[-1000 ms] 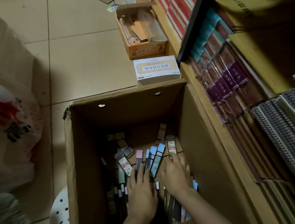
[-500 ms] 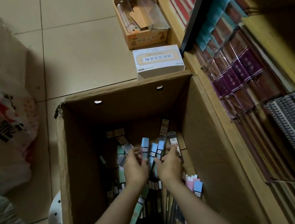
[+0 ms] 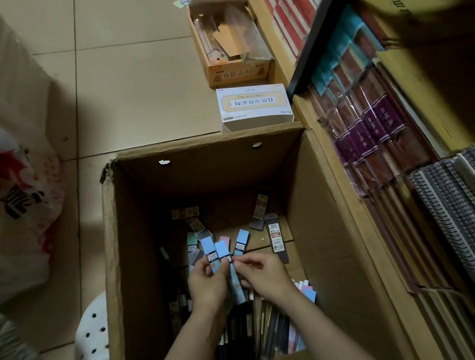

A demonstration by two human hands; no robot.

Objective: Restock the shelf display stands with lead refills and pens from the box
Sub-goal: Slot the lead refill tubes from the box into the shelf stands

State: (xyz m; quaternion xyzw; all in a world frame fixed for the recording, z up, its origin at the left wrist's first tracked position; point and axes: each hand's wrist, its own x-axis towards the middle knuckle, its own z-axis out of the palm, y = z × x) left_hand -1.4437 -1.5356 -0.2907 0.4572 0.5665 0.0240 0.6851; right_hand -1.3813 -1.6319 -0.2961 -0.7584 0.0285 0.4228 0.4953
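Beige floor tiles (image 3: 117, 83) everywhere, kind of scuffed, with dark grout lines, and the light down here is pretty dim. A tall cardboard box (image 3: 203, 158) sits on the floor right up against the wooden shelf unit (image 3: 343, 198), and both of the person's arms are reaching down into it.

The left hand (image 3: 208, 284) is curled around a small fan of light blue lead refill packs (image 3: 216, 251), gripping them near their lower ends so the tops stick up. The right hand (image 3: 264, 274) is just beside it, fingers bent, pinching the edge of one of those blue packs. The bottom of the box has more loose packs (image 3: 273, 234) lying flat at odd angles, plus a dense row of dark pens (image 3: 255, 324) packed along the near side.

Around it: a white printed carton (image 3: 253, 107) touches the far wall of the big box, and beyond that is an open orange-ish carton (image 3: 230, 51) with card scraps inside. The shelf holds wrapped purple-labelled notebooks (image 3: 378, 127) and a row of spiral-bound ones (image 3: 463, 211). On the left there's a white plastic bag (image 3: 2, 206) with red and black print, and a white perforated stool (image 3: 91, 337) peeks out near the box corner.
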